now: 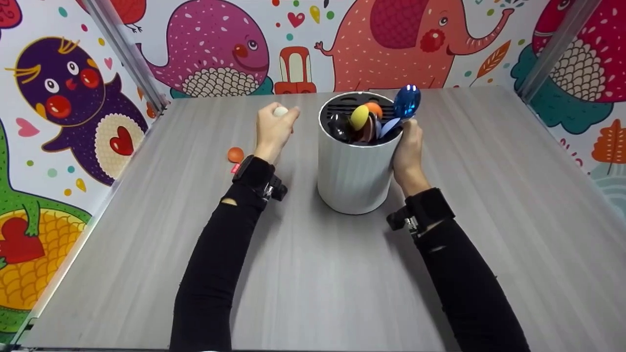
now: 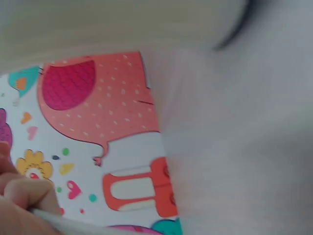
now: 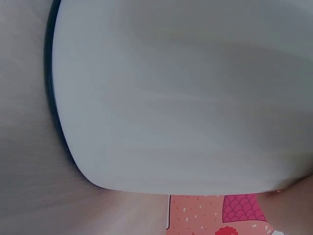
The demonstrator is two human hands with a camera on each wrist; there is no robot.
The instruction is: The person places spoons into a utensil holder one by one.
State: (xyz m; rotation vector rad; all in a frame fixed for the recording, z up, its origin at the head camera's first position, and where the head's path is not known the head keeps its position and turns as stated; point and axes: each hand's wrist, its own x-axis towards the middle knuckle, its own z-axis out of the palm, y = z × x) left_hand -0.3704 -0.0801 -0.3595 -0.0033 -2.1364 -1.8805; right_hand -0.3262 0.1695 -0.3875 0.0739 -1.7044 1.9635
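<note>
A white cylindrical utensil holder (image 1: 356, 178) with a black slotted top stands upright on the table. Its top bears a black spoon (image 1: 339, 126), a yellow-ended utensil (image 1: 359, 116), an orange-ended one (image 1: 374, 108) and a glossy blue spoon (image 1: 407, 101). My right hand (image 1: 410, 149) holds the holder's right side near the rim; some fingers are hidden behind it. To the holder's left, my left hand (image 1: 275, 128) is curled round a slim white handle (image 2: 73, 226), whose rounded end shows above the fist. Beside the left wrist is an orange round piece (image 1: 235, 155); whether it joins that handle I cannot tell.
A small red tag-like piece (image 1: 235, 168) shows by the left wrist. Grey wood-grain table (image 1: 303, 283) extends around both arms. Printed cartoon panels (image 1: 215, 44) with metal corner posts (image 1: 129, 54) enclose the back and sides.
</note>
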